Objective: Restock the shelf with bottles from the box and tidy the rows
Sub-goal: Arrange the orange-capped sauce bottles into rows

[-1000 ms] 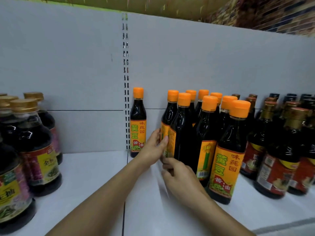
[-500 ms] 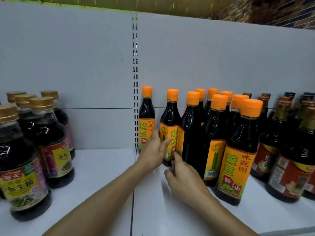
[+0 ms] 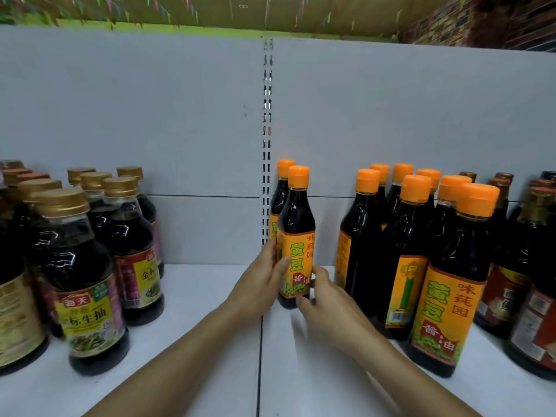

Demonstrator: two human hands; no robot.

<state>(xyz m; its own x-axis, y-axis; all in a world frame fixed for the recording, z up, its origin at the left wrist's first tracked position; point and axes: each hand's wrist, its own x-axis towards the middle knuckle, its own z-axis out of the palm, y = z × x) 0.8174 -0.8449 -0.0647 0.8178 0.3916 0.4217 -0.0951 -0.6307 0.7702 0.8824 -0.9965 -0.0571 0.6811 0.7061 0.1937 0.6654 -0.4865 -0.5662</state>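
Observation:
A dark soy sauce bottle (image 3: 296, 224) with an orange cap and orange label stands upright on the white shelf (image 3: 210, 341), directly in front of a second identical bottle (image 3: 282, 182) by the back panel. My left hand (image 3: 260, 284) grips its left side, thumb across the label. On the right side of the bottle's base my right hand (image 3: 325, 299) holds it with curled fingers. A cluster of several matching orange-capped bottles (image 3: 415, 236) stands to the right, apart from the held one.
Gold-capped squat soy bottles (image 3: 87, 266) fill the shelf's left part. Darker bottles with red labels (image 3: 523, 266) crowd the far right. A slotted upright (image 3: 267, 145) splits the grey back panel. Bare shelf lies between the left group and my hands.
The bottle between my hands has slid left, away from the orange-capped cluster, and now lines up in front of the lone back bottle. Both hands moved with it.

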